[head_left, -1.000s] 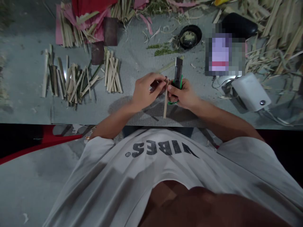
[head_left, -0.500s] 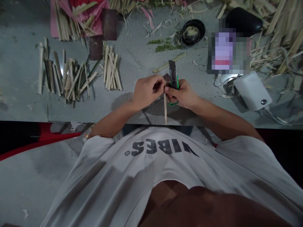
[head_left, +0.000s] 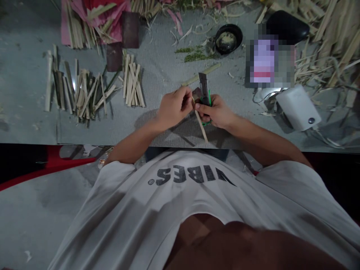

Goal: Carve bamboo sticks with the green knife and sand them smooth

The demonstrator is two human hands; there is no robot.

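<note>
Over a grey tabletop [head_left: 160, 48], two bare hands are meeting around a slim pale strip [head_left: 201, 126], which is slanting down toward the person's shirt [head_left: 194, 195]. The right hand [head_left: 218, 111] is closing around a green-handled cutter [head_left: 204, 86], its thumb pressing near the strip and a small brown piece [head_left: 196, 94]. The left hand [head_left: 174, 107] is curling at the strip's upper end; whether it is pinching is unclear. This strip seems partway worked; a small stack [head_left: 132, 80] and looser pile [head_left: 84, 93] are lying leftward, finished or waiting, impossible to tell.
</note>
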